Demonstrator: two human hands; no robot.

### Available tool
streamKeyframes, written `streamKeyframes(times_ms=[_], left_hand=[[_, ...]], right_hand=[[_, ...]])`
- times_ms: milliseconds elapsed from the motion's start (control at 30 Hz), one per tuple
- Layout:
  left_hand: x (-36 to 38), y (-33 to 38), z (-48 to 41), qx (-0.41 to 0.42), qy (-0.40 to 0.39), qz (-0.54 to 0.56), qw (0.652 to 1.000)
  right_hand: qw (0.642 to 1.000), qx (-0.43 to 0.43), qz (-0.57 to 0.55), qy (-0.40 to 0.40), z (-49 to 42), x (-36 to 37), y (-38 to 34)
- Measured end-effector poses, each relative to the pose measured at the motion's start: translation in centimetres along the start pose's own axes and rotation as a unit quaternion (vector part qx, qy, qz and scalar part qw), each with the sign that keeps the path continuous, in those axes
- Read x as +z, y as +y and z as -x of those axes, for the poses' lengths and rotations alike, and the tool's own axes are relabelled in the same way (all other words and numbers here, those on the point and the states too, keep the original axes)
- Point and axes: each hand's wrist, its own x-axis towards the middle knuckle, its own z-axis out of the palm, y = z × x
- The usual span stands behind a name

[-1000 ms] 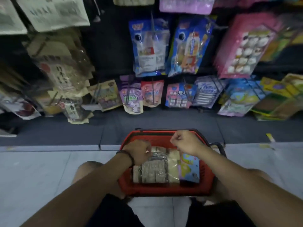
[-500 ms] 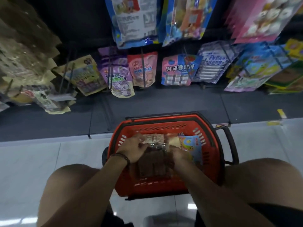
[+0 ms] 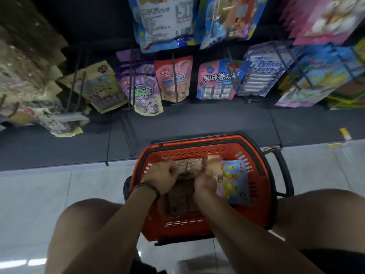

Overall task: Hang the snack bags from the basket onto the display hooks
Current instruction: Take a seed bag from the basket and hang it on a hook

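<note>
A red plastic basket [image 3: 197, 228] stands on the floor between my knees. Both hands are down inside it. My left hand [image 3: 161, 177], with a bead bracelet at the wrist, and my right hand [image 3: 205, 183] have their fingers curled on the top edge of a clear bag of brown snacks [image 3: 178, 200], one hand at each side. Beside it on the right lies a blue and yellow cartoon bag [image 3: 234, 182]. Display hooks [image 3: 173, 76] stick out of the dark rack above the basket, most carrying bags.
Hanging bags fill the rack: purple [image 3: 143, 89], pink-red [image 3: 174, 80], pink and blue [image 3: 216, 80], white and blue [image 3: 262, 70]. A dark base shelf [image 3: 197, 121] runs under them. The basket's black handle [image 3: 280, 173] juts right. Pale floor tiles lie at left.
My head has tilted down and nearer the basket. Both hands dropped from above its rim into it and closed on the clear brown snack bag.
</note>
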Motion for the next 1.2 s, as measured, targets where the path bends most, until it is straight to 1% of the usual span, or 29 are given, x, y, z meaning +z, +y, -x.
streamKeyframes(times_ms=[67, 133, 233, 333, 400, 467, 533, 633, 700, 767, 800, 867, 933, 967, 1000, 1067, 1200], left_hand=[[-0.2, -0.1, 0.3, -0.011, 0.004, 0.025, 1.0], [-0.3, -0.2, 0.8, -0.017, 0.006, 0.037, 0.999], [-0.6, -0.5, 1.7, -0.008, 0.007, 0.042, 0.999], [-1.2, -0.6, 3.0, 0.0, 0.003, 0.06, 0.998], [-1.9, 0.1, 4.1, -0.006, 0.008, 0.139, 0.99], [-2.9, 1.4, 5.2, 0.022, 0.007, 0.2, 0.98], [-4.2, 3.4, 6.6, 0.053, -0.02, 0.238, 0.97], [-6.0, 6.3, 9.1, 0.077, -0.064, 0.318, 0.943], [-6.8, 7.8, 10.7, 0.084, -0.081, 0.339, 0.934], [-7.7, 9.3, 12.4, 0.106, -0.102, 0.352, 0.925], [-8.1, 9.8, 13.1, 0.118, -0.094, 0.357, 0.922], [-9.2, 11.1, 14.4, 0.121, -0.036, 0.379, 0.917], [-10.5, 12.3, 15.0, 0.114, 0.013, 0.41, 0.905], [-11.3, 13.0, 15.3, 0.115, 0.022, 0.416, 0.902], [-12.2, 13.8, 15.6, 0.114, 0.027, 0.418, 0.901], [-13.7, 14.9, 16.0, 0.1, 0.038, 0.428, 0.898], [-15.6, 15.6, 16.1, 0.11, 0.033, 0.431, 0.895]], right_hand=[[0.999, -0.028, -0.031, 0.032, 1.2, -0.4, 0.3], [0.991, -0.066, -0.054, 0.099, 2.8, -1.2, 0.0], [0.987, -0.111, -0.034, 0.113, 5.0, -4.0, -1.1], [0.979, -0.175, -0.076, 0.068, 6.2, -8.2, -2.0], [0.97, -0.221, -0.101, 0.015, 7.4, -10.8, -3.0], [0.956, -0.268, -0.114, -0.039, 9.2, -12.7, -4.4], [0.943, -0.321, -0.067, -0.06, 11.3, -14.2, -6.0], [0.901, -0.426, 0.025, -0.076, 14.3, -15.7, -8.0], [0.874, -0.474, 0.053, -0.097, 16.3, -16.4, -9.4], [0.851, -0.511, 0.065, -0.101, 18.1, -16.9, -10.8], [0.848, -0.517, 0.059, -0.106, 18.8, -17.1, -11.6], [0.855, -0.499, 0.026, -0.138, 20.1, -17.8, -12.9], [0.869, -0.441, -0.009, -0.227, 21.3, -18.4, -14.1], [0.87, -0.415, 0.003, -0.267, 21.8, -18.6, -14.5], [0.867, -0.403, 0.029, -0.29, 22.3, -18.7, -14.9], [0.86, -0.399, 0.058, -0.313, 22.8, -18.6, -15.3], [0.854, -0.406, 0.033, -0.323, 23.9, -18.3, -16.0]])
